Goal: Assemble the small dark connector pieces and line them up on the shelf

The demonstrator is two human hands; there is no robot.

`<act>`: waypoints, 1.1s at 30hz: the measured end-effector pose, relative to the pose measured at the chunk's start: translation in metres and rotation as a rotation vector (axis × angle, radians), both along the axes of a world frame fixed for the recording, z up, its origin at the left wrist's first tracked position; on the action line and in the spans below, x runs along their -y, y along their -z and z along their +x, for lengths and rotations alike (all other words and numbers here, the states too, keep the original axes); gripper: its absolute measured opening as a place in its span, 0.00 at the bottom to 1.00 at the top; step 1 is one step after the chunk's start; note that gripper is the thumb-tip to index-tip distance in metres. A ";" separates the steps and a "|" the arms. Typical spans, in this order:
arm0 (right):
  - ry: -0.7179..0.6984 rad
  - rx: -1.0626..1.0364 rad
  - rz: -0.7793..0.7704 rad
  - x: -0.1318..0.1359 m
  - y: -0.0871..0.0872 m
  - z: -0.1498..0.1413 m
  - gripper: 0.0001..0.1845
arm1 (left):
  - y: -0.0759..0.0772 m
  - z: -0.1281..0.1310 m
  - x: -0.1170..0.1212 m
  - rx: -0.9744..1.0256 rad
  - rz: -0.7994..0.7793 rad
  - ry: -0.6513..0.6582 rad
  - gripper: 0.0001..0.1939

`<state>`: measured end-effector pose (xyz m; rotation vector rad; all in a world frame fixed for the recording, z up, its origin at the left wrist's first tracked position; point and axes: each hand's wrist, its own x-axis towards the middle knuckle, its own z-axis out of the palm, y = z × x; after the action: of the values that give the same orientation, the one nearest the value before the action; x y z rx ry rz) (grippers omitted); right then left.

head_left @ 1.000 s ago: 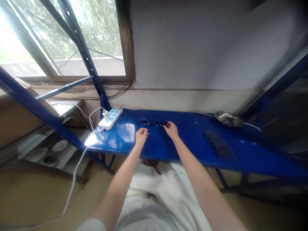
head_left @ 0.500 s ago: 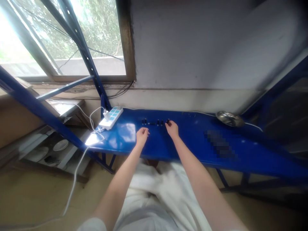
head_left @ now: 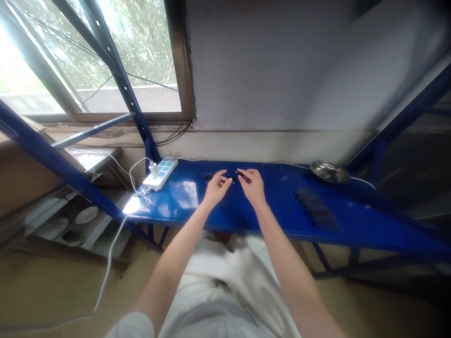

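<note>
Presently our right hand [head_left: 252, 186] pinches a small black rod-shaped piece [head_left: 241, 174]; at its nine o'clock, our left hand [head_left: 215, 189] curls, hold unclear.

Daylight from a blown-out window [head_left: 150, 54], white glare on blue table [head_left: 278, 204], dim right corners (nearly black), soft blur

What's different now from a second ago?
The left hand has moved forward and rightward, its thumb and fingers now parted over the small black pieces; whether it grips one is unclear. The right hand holds a dark piece, now tipped toward the left hand. The power strip and metal dish stayed put.
</note>
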<state>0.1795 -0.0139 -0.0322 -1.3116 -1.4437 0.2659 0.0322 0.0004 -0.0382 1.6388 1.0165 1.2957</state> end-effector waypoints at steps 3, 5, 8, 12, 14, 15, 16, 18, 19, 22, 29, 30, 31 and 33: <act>0.047 0.018 0.043 0.010 -0.003 -0.004 0.15 | -0.012 0.008 0.011 0.015 0.051 0.033 0.21; 0.076 0.055 0.071 0.015 -0.003 -0.005 0.15 | -0.014 0.012 0.016 0.034 0.059 0.024 0.17; 0.113 0.122 0.096 0.020 -0.004 -0.007 0.15 | -0.015 0.016 0.020 0.069 0.043 -0.004 0.14; 0.132 0.172 0.124 0.023 -0.006 -0.011 0.16 | -0.015 0.017 0.023 0.130 -0.005 -0.022 0.14; 0.130 0.181 0.137 0.025 -0.007 -0.014 0.16 | -0.016 0.016 0.024 0.159 -0.024 -0.029 0.14; 0.129 0.182 0.143 0.026 -0.007 -0.016 0.16 | -0.016 0.016 0.025 0.173 -0.030 -0.035 0.13; 0.127 0.183 0.147 0.026 -0.007 -0.018 0.16 | -0.016 0.015 0.025 0.187 -0.034 -0.039 0.13; 0.123 0.183 0.150 0.028 -0.008 -0.022 0.16 | -0.015 0.014 0.026 0.206 -0.033 -0.044 0.13; 0.119 0.182 0.149 0.029 -0.008 -0.023 0.16 | -0.015 0.013 0.027 0.208 -0.032 -0.046 0.13; 0.084 0.160 0.132 0.030 -0.009 -0.026 0.18 | -0.014 0.010 0.027 0.214 -0.030 -0.065 0.12; -0.007 -0.207 -0.093 0.035 -0.013 -0.024 0.22 | -0.026 0.000 0.030 0.203 0.011 -0.105 0.10; 0.000 -0.268 -0.134 0.037 -0.015 -0.024 0.21 | -0.028 0.000 0.031 0.194 0.015 -0.101 0.10; 0.005 -0.315 -0.175 0.038 -0.016 -0.024 0.22 | -0.030 -0.001 0.033 0.183 0.018 -0.093 0.10; 0.014 -0.352 -0.234 0.040 -0.019 -0.023 0.28 | -0.032 0.000 0.035 0.156 0.021 -0.069 0.09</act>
<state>0.1560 -0.0535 -0.0127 -1.3800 -1.1283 0.6389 0.0319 -0.0344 -0.0061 1.5039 0.9746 1.4600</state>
